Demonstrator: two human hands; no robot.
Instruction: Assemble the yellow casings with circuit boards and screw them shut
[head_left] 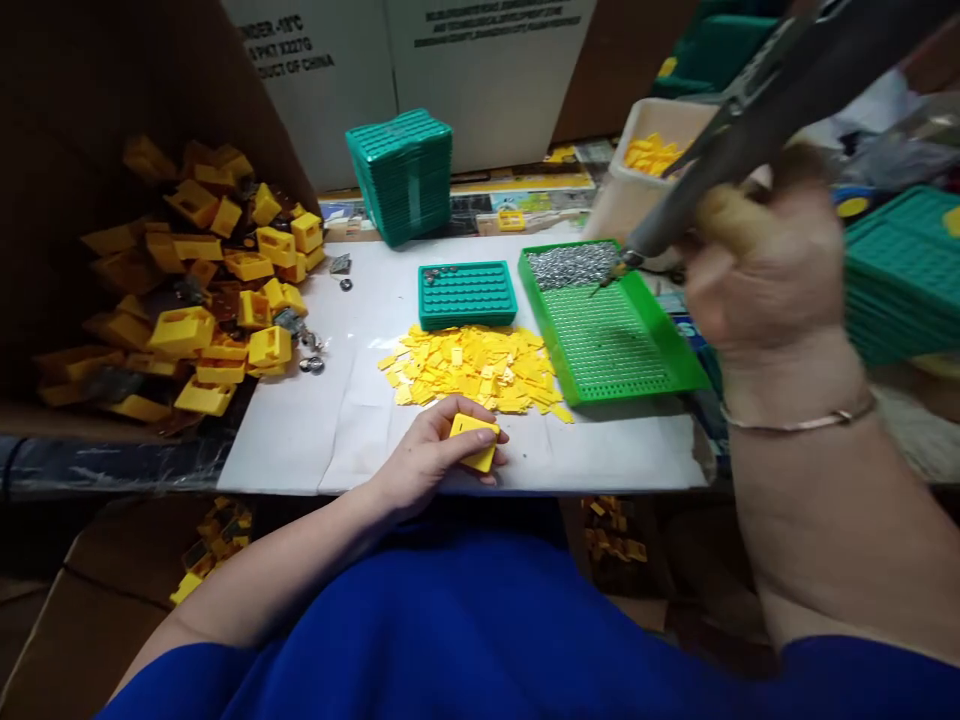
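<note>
My left hand (435, 447) holds a small yellow plastic case (475, 443) near the front edge of the table, thumb across its top. Raised at the right, my right hand (765, 260) is wrapped round a dark electric screwdriver (720, 160). Its thin bit points down over the bright green screw tray (622, 345), whose far end is heaped with silver screws (571, 266). In front of the left hand lies a pile of flat yellow pieces (476, 365). Just behind that pile sits a teal ridged tray (468, 292) with a few small dark parts in one corner.
A cardboard box at left spills yellow cases (225, 260) onto the table. Stacked teal trays (401, 175) stand at the back, with more teal trays (907, 270) at far right. A whitish bin (619, 185) of yellow pieces is behind the screw tray. White paper (360, 400) covers the tabletop.
</note>
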